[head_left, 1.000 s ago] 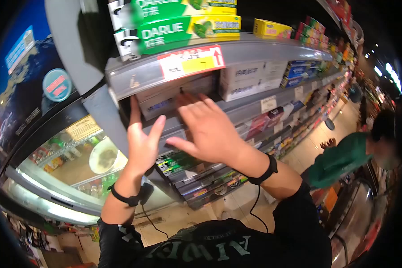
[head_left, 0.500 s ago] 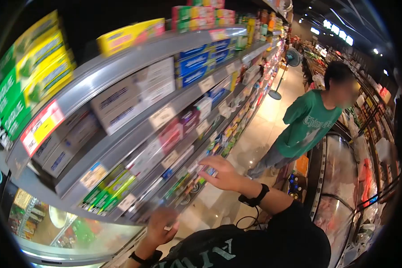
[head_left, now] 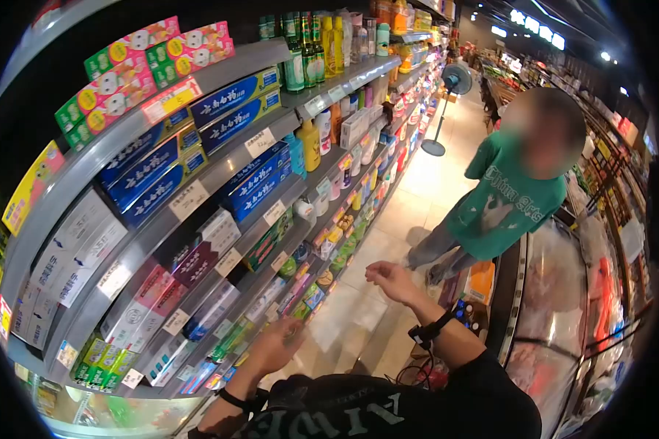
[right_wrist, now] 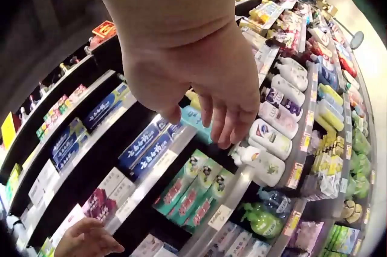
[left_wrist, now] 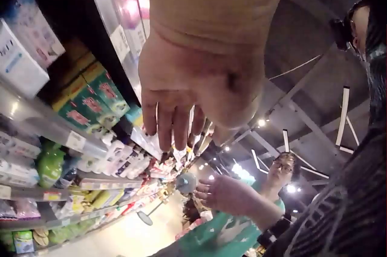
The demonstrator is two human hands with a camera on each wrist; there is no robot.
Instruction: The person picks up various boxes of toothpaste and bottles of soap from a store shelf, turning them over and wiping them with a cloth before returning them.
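Note:
My left hand (head_left: 277,344) hangs low beside the bottom store shelves (head_left: 198,314), fingers loosely relaxed and holding nothing; the left wrist view shows its fingers (left_wrist: 172,127) hanging free. My right hand (head_left: 389,279) floats in the aisle, fingers loosely bent, empty, apart from the shelf edge. In the right wrist view this hand (right_wrist: 224,118) hovers over green toothpaste boxes (right_wrist: 190,193) and white bottles (right_wrist: 272,139) without touching them. Blue toothpaste boxes (head_left: 231,110) fill the upper shelves.
A person in a green T-shirt (head_left: 501,197) stands in the aisle ahead, close to my right. A glass-topped freezer (head_left: 564,307) runs along the right. A standing fan (head_left: 454,80) is farther down the tiled aisle floor (head_left: 388,219).
Both hands left the white boxes on the shelf and dropped low. My view swung right along the aisle, and the person in green is now nearer.

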